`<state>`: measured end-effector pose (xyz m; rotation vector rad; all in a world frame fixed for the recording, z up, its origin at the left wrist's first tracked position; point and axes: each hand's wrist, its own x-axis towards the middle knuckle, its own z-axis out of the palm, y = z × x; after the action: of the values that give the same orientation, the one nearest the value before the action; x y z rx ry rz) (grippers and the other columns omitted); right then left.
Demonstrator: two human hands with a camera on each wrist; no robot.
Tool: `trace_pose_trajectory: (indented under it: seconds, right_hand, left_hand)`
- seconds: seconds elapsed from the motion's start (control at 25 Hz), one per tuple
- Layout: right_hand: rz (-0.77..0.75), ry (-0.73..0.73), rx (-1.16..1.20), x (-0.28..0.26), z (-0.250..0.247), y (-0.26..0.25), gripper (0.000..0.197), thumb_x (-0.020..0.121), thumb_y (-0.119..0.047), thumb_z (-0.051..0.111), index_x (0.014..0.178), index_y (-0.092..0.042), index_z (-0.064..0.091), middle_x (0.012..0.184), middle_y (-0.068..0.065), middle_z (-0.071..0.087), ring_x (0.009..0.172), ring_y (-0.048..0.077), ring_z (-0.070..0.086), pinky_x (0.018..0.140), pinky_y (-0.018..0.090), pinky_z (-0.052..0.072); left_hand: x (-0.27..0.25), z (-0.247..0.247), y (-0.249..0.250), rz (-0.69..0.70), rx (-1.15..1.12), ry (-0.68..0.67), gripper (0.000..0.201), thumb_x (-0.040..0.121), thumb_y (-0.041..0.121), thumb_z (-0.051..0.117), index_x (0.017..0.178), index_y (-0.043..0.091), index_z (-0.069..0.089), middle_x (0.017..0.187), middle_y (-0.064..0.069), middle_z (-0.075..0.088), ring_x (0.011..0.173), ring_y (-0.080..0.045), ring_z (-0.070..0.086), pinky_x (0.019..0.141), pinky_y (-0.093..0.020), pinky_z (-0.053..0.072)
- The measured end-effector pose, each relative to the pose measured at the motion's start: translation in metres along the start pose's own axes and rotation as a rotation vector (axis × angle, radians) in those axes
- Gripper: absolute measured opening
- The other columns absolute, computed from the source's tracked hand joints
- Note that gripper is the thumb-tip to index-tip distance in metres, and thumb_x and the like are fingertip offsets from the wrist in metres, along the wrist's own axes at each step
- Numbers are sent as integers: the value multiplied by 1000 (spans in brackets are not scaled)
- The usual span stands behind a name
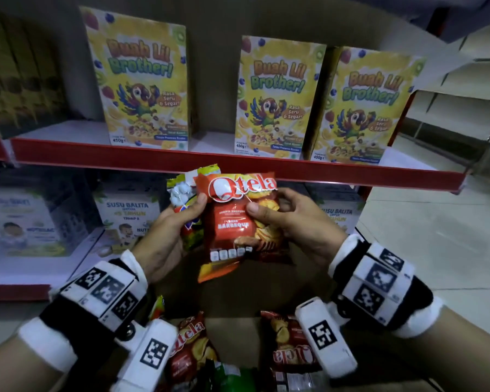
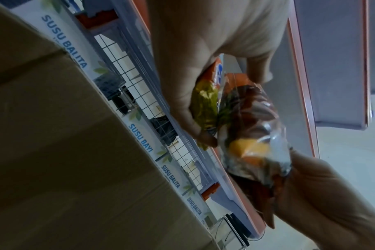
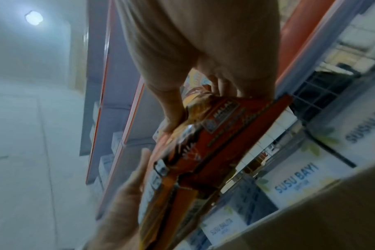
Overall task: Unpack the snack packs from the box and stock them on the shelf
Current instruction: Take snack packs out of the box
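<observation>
Holding two packs above box (image 1: pixel 238 329): right hand (image 1: pixel 297 222) pinches red Qtela pack (image 1: pixel 238 222), left hand (image 1: pixel 167 236) grips yellow pack (image 1: pixel 186 193). No snacks seen on shelf (image 1: pixel 210 162); several remain boxed.

Your forearms come in from 7 and 5 o'clock and meet at centre, both wrists strapped with marker-covered camera bands. Your left hand (image 1: pixel 164 236) is raised, palm turned inward, thumb (image 1: pixel 194 203) pointing to 1 o'clock and pinching a pack (image 1: pixel 238 219) against curled fingers. Your right hand (image 1: pixel 297 222) faces it from 3 o'clock, thumb pressed on the pack's front, fingers curled behind it.
</observation>
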<state>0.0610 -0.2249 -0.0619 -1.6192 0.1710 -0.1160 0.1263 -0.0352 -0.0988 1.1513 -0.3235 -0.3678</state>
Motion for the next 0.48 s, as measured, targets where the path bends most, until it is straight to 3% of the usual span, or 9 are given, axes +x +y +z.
trace_pose_trajectory:
  seconds: [0.08,0.16,0.32,0.4,0.48]
  right_hand:
    - [-83,13,22,2,-1,7,85,48,-32,82,125,-20,48,118,1,65,96,13,69,72,27,58]
    - [-116,-14,30,4,1,16,85,48,-30,83,124,-23,46,121,0,63,101,13,67,77,30,58]
    - [-12,-158,-74,17,-11,32,85,56,-31,78,132,-21,42,122,-1,61,111,19,61,93,43,52]
    - [110,-323,-247,25,-28,40,69,68,-29,72,131,-18,45,113,-4,63,103,15,63,87,34,54]
    - [217,-475,-526,31,-43,54,52,81,-26,69,129,-16,51,114,-3,64,100,14,64,80,23,53]
  left_hand:
    - [-3,1,-1,-17,22,-82,84,44,55,85,118,23,59,102,0,75,90,-18,73,65,-35,61]
    - [-5,2,-4,14,56,-115,93,28,53,91,111,25,60,101,3,75,90,-15,72,62,-28,59]
    - [4,-3,-14,48,149,-17,57,55,23,80,108,23,61,94,6,76,86,-12,72,60,-21,57]
    - [9,-14,-18,34,140,42,52,61,20,76,110,20,61,95,3,76,85,-14,73,60,-22,58]
    - [11,-25,-19,14,120,71,54,58,23,79,109,19,62,94,2,76,82,-14,73,57,-22,57]
